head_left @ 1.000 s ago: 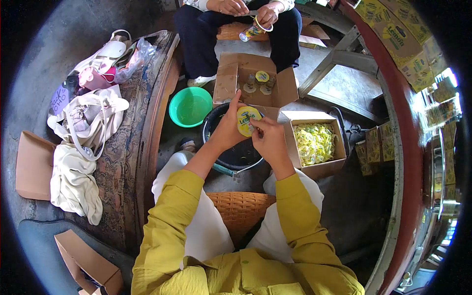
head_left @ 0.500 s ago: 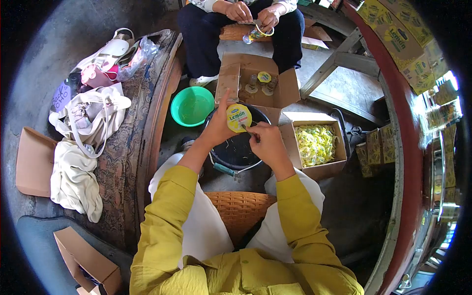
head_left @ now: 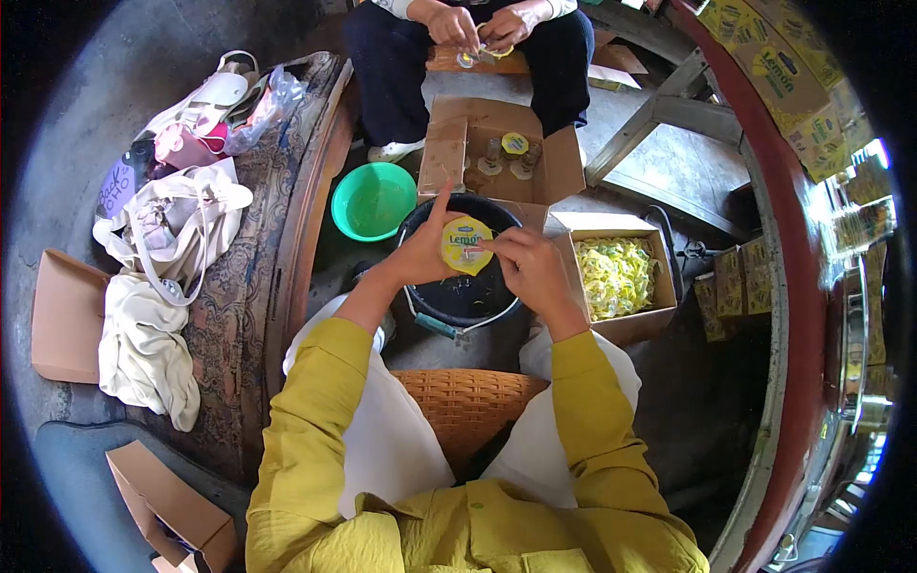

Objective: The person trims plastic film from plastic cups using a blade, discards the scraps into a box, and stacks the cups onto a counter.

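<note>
My left hand (head_left: 420, 260) grips a plastic cup with a yellow printed "Lemon" lid (head_left: 466, 234), the lid facing up and the thumb stretched out beside it. At the lid's right side my right hand (head_left: 537, 272) is pinched closed. What its fingertips hold is too small to make out. Both hands are above a black bucket (head_left: 482, 298) with a wire handle. Ahead, an open cardboard box (head_left: 564, 172) has several clear cups in it, one with a yellow lid on top.
Yellow-green strips (head_left: 611, 279) fill a box at the right. A green basin (head_left: 358, 215) stands left of the bucket. Opposite sits another person, whose hands (head_left: 482, 27) work on a small item. Bags (head_left: 172, 215) lie on the carved bench at left. Lemon cartons (head_left: 783, 76) stand upper right.
My right fingers have moved from the lid's lower edge up to its right side. The cup has shifted slightly downward. The other person's hands have moved closer together.
</note>
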`<state>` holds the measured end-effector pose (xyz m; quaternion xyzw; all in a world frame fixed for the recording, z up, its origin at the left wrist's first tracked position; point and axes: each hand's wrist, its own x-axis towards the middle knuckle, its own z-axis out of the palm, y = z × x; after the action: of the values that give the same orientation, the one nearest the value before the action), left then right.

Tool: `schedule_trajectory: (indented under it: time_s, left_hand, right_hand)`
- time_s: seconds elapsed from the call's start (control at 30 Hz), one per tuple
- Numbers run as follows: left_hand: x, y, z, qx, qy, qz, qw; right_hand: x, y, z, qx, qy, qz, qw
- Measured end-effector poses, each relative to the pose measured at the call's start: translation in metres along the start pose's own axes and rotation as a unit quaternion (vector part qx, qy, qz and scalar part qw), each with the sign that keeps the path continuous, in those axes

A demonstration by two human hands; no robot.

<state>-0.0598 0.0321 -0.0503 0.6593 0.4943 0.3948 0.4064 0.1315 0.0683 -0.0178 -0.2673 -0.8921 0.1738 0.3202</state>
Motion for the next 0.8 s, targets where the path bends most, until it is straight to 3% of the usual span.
schedule_trajectory:
  time_s: [0.8]
  left_hand:
    - [0.001,0.0,0.007,0.019,-0.05,0.007,0.999]
  right_hand:
    - [-0.003,0.0,0.009,-0.017,-0.038,-0.017,0.999]
